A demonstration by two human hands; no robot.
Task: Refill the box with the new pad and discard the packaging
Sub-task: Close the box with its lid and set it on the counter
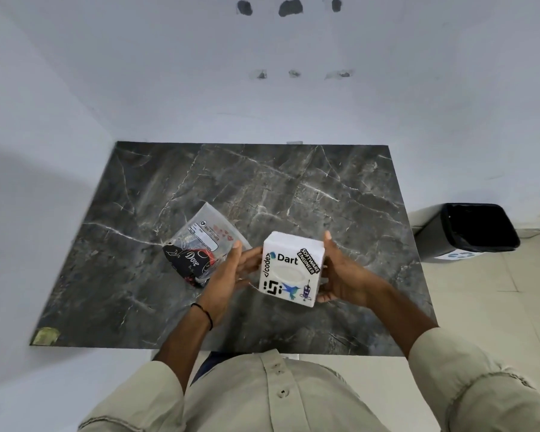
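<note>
White box (pixel 292 268) — between both hands

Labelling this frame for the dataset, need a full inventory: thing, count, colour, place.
box: 1, white with stickers, held between both hands above the table, near centre
pad package: 1, clear plastic with black and red print, lying on the table left of the box
table: 1, dark grey marble pattern, against the white wall
bin: 1, black with a black liner, on the floor right of the table
left hand: 1, on the box's left side
right hand: 1, on the box's right side
</note>
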